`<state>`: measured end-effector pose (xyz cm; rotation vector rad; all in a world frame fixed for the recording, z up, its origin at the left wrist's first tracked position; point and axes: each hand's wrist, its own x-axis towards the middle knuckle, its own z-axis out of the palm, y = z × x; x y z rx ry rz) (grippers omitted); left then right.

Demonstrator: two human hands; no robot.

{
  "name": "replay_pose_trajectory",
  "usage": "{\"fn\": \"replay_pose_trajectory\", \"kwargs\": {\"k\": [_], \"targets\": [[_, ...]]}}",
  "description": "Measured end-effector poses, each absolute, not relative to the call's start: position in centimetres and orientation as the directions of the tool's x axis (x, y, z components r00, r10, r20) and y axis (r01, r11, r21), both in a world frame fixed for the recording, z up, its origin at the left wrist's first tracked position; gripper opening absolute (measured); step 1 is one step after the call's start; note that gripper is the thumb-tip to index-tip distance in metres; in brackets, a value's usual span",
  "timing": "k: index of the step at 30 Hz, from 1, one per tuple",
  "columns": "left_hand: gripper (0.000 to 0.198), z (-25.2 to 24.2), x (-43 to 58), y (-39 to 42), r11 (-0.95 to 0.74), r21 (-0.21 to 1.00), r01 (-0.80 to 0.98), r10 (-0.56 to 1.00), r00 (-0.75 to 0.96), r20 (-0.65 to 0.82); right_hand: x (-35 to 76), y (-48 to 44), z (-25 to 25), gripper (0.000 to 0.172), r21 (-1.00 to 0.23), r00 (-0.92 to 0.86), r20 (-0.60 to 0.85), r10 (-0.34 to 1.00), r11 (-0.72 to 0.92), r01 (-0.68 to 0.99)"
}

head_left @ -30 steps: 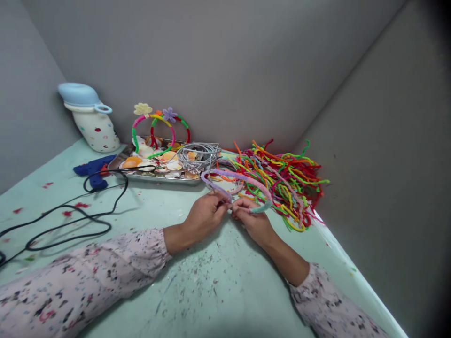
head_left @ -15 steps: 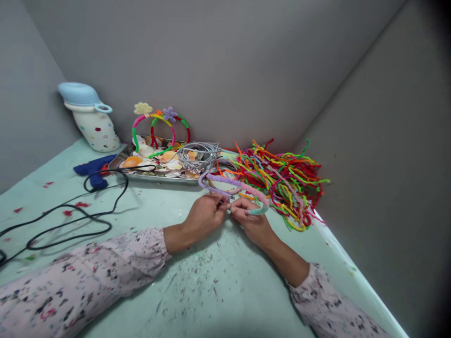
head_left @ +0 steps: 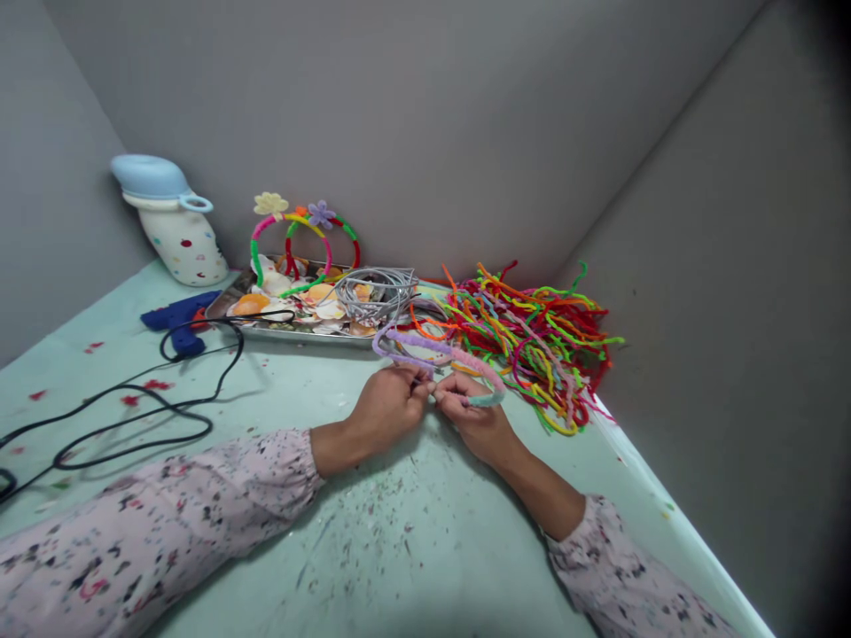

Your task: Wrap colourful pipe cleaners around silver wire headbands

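Both hands meet above the pale green table, pinching the ends of a hoop wrapped in fuzzy pipe cleaner (head_left: 480, 361), coloured lavender, pink and teal. My left hand (head_left: 386, 408) is closed on its lavender end. Beside the teal stretch, my right hand (head_left: 475, 423) is closed, thumb and finger nearly touching the left fingertips. The hoop stands out beyond the hands, towards the back. What exactly lies between the fingertips is too small to make out. Just behind is a heap of loose, bright pipe cleaners (head_left: 532, 332).
A metal tray (head_left: 306, 338) of shells holds a coil of grey wire (head_left: 376, 292) and two flower-topped pipe-cleaner hoops (head_left: 328, 252). To the left are a blue glue gun (head_left: 174, 317), its looping black cord (head_left: 166, 409) and a white bottle (head_left: 186, 239). Grey walls enclose the table.
The hoop has tilted very slightly leftward in the fingers. Both hands keep nearly the same place and grip, and the view has shifted a little.
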<state>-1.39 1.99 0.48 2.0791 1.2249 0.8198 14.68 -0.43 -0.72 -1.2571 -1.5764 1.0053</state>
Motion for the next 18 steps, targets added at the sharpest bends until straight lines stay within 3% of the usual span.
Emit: {"fn": "replay_pose_trajectory", "kwargs": {"k": [18], "targets": [[0.024,-0.6,-1.1,2.3,-0.437,0.734,0.520,0.891,0.360,0.276,14.7,-0.2,-0.7,0.015,-0.949,-0.089,0.102,0.991,0.124,0.289]]}}
